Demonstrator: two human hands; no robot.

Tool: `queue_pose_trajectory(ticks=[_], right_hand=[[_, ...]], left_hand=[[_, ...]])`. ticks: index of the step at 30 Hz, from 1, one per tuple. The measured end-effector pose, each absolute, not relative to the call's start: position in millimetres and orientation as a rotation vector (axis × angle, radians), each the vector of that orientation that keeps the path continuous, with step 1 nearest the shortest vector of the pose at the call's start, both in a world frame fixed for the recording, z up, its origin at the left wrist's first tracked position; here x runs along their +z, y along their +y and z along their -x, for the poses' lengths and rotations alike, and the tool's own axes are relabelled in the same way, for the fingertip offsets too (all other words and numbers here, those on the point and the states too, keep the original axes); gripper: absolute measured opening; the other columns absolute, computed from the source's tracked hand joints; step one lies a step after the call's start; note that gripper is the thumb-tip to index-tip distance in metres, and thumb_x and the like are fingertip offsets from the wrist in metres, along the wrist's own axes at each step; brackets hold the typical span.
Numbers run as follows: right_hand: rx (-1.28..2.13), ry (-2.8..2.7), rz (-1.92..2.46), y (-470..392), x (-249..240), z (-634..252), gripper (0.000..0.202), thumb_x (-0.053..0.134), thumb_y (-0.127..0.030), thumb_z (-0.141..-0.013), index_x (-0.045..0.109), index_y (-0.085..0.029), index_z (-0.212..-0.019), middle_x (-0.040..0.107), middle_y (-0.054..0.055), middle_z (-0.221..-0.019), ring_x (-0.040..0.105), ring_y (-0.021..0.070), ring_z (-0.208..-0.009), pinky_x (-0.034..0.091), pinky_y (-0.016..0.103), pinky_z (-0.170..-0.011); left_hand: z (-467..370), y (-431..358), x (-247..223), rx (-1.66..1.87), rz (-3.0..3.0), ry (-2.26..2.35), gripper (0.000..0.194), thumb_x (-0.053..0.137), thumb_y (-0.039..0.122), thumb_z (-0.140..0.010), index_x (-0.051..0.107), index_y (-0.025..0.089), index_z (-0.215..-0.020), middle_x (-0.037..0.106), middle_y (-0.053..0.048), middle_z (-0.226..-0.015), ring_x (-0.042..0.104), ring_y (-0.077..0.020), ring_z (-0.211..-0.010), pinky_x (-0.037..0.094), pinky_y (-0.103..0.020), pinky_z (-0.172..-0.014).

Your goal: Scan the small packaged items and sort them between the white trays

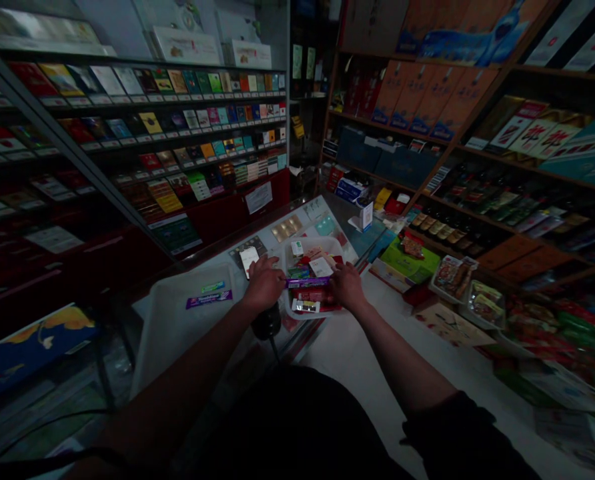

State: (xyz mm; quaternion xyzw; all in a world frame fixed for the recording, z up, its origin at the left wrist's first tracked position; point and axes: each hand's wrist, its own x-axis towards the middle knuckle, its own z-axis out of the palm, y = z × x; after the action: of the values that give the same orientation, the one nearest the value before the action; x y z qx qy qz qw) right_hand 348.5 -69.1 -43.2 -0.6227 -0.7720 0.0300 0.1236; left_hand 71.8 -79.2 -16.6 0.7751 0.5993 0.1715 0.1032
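Spanning the plastic tub (pixel 336 243), a purple bar (pixel 307 283) is clamped at its ends in the fingers of the left hand (pixel 264 285) and right hand (pixel 348 288); left of the tub, a white tray (pixel 165 327) holds a purple packet (pixel 209 299)

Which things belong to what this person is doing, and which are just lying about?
In use, it seems:
purple packet, held between left hand and right hand
small bin of mixed packets beneath it
large tray with two packets

Apparently just lying about:
black corded device
upright white card
green box
shelved packs
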Motion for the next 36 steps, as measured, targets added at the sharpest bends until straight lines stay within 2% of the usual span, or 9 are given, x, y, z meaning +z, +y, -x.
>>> queue_pose_trajectory(ticks=[3, 10, 14, 19, 23, 28, 31, 36], right_hand=[[0.065, -2.253, 1.817, -74, -44, -365, 0.027, 0.062, -0.017, -0.093, 0.080, -0.015, -0.114, 0.073, 0.016, -0.131, 0.062, 0.0280, -0.125, 0.031, 0.045, -0.124], [0.132, -2.242, 1.836, -77, -54, -391, 0.026, 0.061, -0.018, -0.094, 0.082, -0.015, -0.109, 0.075, 0.016, -0.129, 0.062, 0.0277, -0.126, 0.027, 0.046, -0.127], [0.170, -2.244, 1.818, -72, -57, -398, 0.024, 0.061, -0.021, -0.095, 0.083, -0.015, -0.105, 0.075, 0.017, -0.127, 0.062, 0.0282, -0.123, 0.029, 0.045, -0.125], [0.229, -2.167, 1.798, -69, -63, -403, 0.028, 0.060, -0.027, -0.097, 0.082, -0.014, -0.108, 0.073, 0.018, -0.129, 0.059, 0.0300, -0.127, 0.033, 0.047, -0.122], [0.261, -2.070, 1.743, -75, -71, -411, 0.027, 0.061, -0.028, -0.096, 0.083, -0.015, -0.104, 0.073, 0.018, -0.127, 0.058, 0.0312, -0.128, 0.037, 0.047, -0.120], [0.293, -1.969, 1.647, -88, -73, -420, 0.025, 0.060, -0.028, -0.096, 0.082, -0.018, -0.098, 0.072, 0.017, -0.127, 0.060, 0.0316, -0.125, 0.040, 0.050, -0.117], [0.300, -1.935, 1.606, -95, -71, -416, 0.023, 0.061, -0.028, -0.094, 0.081, -0.018, -0.098, 0.073, 0.017, -0.127, 0.060, 0.0318, -0.125, 0.043, 0.050, -0.115], [0.281, -1.980, 1.529, -103, -57, -394, 0.021, 0.061, -0.026, -0.094, 0.079, -0.017, -0.096, 0.074, 0.016, -0.123, 0.061, 0.0309, -0.124, 0.042, 0.049, -0.117]], left_hand=[[-93, -76, -14, 0.409, -2.292, 1.789, 0.022, 0.063, 0.024, -0.089, 0.084, 0.025, -0.095, 0.057, -0.010, -0.155, 0.036, -0.0414, -0.154, 0.024, -0.068, -0.125], [-124, -69, -30, 0.253, -2.342, 1.816, 0.023, 0.059, 0.026, -0.094, 0.083, 0.025, -0.095, 0.057, -0.008, -0.155, 0.035, -0.0387, -0.155, 0.023, -0.068, -0.126], [-134, -64, -40, 0.261, -2.317, 1.865, 0.024, 0.057, 0.024, -0.095, 0.081, 0.023, -0.096, 0.059, -0.008, -0.153, 0.037, -0.0400, -0.153, 0.026, -0.067, -0.123], [-146, -60, -47, 0.390, -2.242, 1.917, 0.018, 0.062, 0.022, -0.090, 0.080, 0.026, -0.093, 0.063, -0.008, -0.146, 0.041, -0.0418, -0.150, 0.027, -0.069, -0.121], [-148, -68, -43, 0.476, -2.198, 1.917, 0.022, 0.067, 0.024, -0.086, 0.079, 0.025, -0.104, 0.063, -0.011, -0.146, 0.041, -0.0416, -0.150, 0.029, -0.066, -0.122], [-125, -99, -15, 0.600, -2.219, 1.895, 0.027, 0.060, 0.028, -0.092, 0.077, 0.023, -0.113, 0.064, -0.009, -0.146, 0.044, -0.0342, -0.149, 0.033, -0.056, -0.125], [-94, -124, -2, 0.685, -2.192, 1.918, 0.027, 0.060, 0.030, -0.092, 0.076, 0.024, -0.114, 0.065, -0.008, -0.146, 0.046, -0.0314, -0.148, 0.035, -0.055, -0.125], [-25, -158, -6, 0.660, -2.081, 2.059, 0.027, 0.059, 0.035, -0.093, 0.075, 0.023, -0.112, 0.069, -0.010, -0.140, 0.059, -0.0297, -0.136, 0.044, -0.050, -0.121]])
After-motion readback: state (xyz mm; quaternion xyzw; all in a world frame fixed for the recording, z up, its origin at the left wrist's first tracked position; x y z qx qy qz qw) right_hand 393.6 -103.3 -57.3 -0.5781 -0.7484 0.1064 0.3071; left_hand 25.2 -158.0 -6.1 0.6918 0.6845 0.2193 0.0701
